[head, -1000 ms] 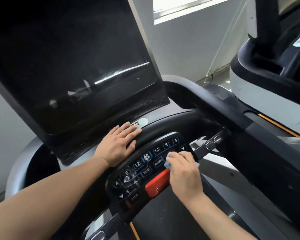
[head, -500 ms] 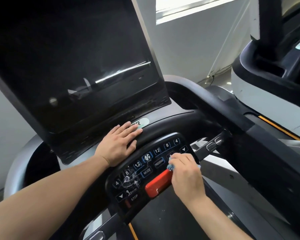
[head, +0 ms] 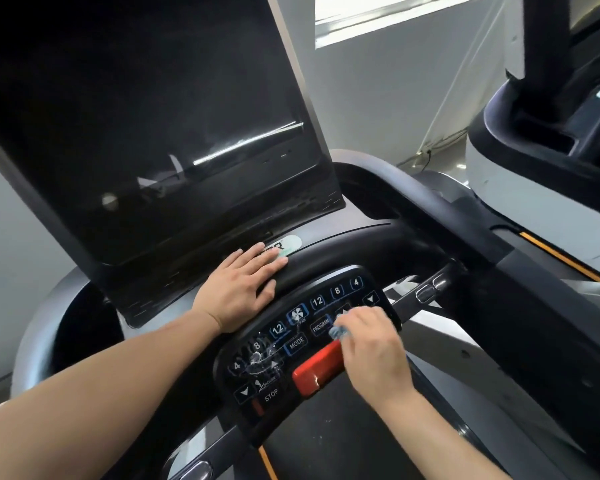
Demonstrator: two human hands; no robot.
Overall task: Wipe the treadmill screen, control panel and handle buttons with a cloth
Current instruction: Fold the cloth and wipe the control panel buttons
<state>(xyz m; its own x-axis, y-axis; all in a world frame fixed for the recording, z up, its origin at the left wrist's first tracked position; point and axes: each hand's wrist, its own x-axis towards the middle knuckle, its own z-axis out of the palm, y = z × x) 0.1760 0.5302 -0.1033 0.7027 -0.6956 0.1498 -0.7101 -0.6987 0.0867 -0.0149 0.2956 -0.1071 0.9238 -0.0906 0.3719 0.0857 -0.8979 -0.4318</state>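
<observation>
Flat and spread, the left hand [head: 240, 288] rests on the black console rim below the dark screen [head: 146, 133], holding nothing. Further right, the right hand [head: 371, 348] pinches a small bunched blue cloth [head: 338, 331] against the control panel [head: 274, 362] beside the PROGRAM key. Smears show near the left keys, so panel wiping looks unfinished; the handle buttons [head: 430, 289] likely remain.

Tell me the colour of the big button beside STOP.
Red, seen clearly in the head view.
</observation>
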